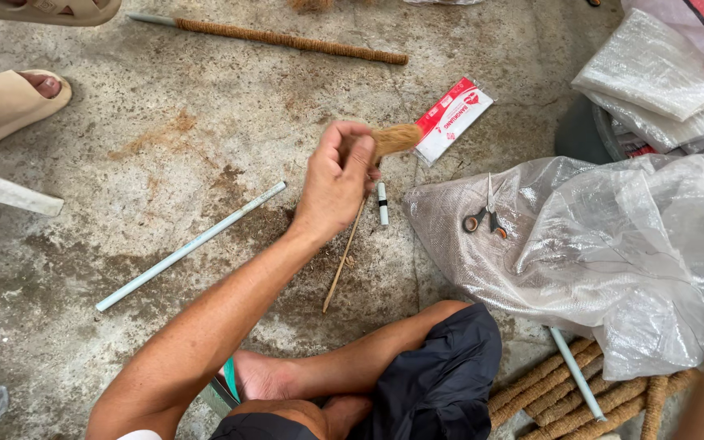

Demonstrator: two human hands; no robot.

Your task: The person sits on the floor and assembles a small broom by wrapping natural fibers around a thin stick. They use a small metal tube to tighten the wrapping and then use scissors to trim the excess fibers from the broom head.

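Bare concrete floor (165, 106) lies open left; rightward, crumpled clear plastic sheet (613, 244), orange-handled scissors (484, 218) and a white marker (383, 204) crowd the way.

One pair of scissors (484, 218) lies on the floor, with one marker (382, 204) and one red packet (452, 119). Two bare pipes (191, 246) show, and one rope-wrapped stick (290, 40).
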